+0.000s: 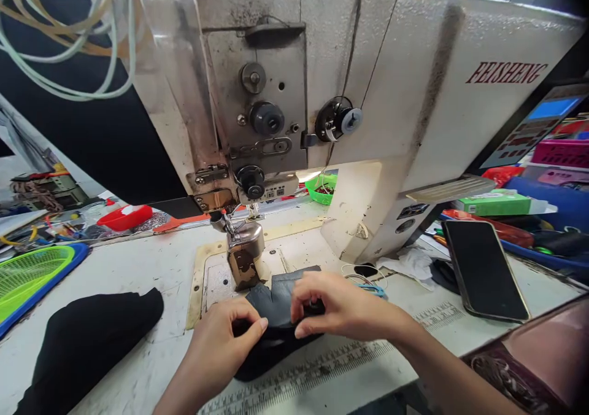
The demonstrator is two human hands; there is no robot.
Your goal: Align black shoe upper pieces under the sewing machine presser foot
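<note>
A dark grey and black fabric piece (271, 301) lies on the machine bed just in front of the sewing post (246, 249). My left hand (230, 335) is at its left edge, thumb and fingers closed on the material. At the right side, my right hand (326, 304) has curled fingers over the grey part, the thumb close to the fingertips; what lies between them is partly hidden. The needle and presser area (253, 211) is above the post, beyond both hands. Another black fabric piece (96, 341) rests on the table at the left.
The sewing machine arm (391, 83) spans overhead. A phone (485, 271) leans at the right, near white crumpled tissue (409, 266). A printed ruler (345, 360) runs along the front. Baskets (37, 274) stand at the left, with a red bowl (125, 217) behind.
</note>
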